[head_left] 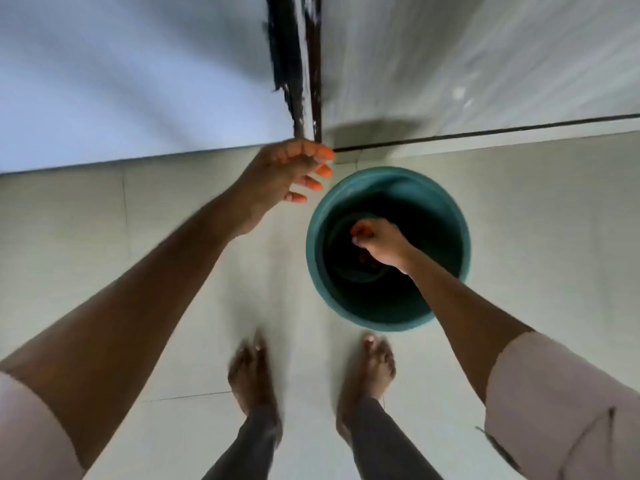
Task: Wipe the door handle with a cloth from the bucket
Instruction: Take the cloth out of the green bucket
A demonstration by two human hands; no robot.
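Fingers of my right hand (379,242) are curled into a loose fist inside the green bucket (313,237), low over its dark interior; whether they already hold something I cannot tell, because the inside is nearly black and the picture is blurred. My left hand (287,174) hangs over the tiled floor (173,271), beside the bucket's rim and not touching it, with the fingers half bent and spread, holding nothing. I judge that the task is only at its beginning: I am reaching for the cloth, and I see no cloth lifted out. A faint brownish shape lies just under the right knuckles, and it may be the cloth, but I am not sure of this. If so, it is touching or just below my fingertips, at the bottom of the bucket. The door handle does not appear in this view; only a dark vertical seam (313,81) between two pale surfaces rises above the bucket, perhaps the door's edge. What remains, in my judgement, is to take the cloth out, raise it to the handle and wipe. My bare feet (252,375) stand near the bucket.
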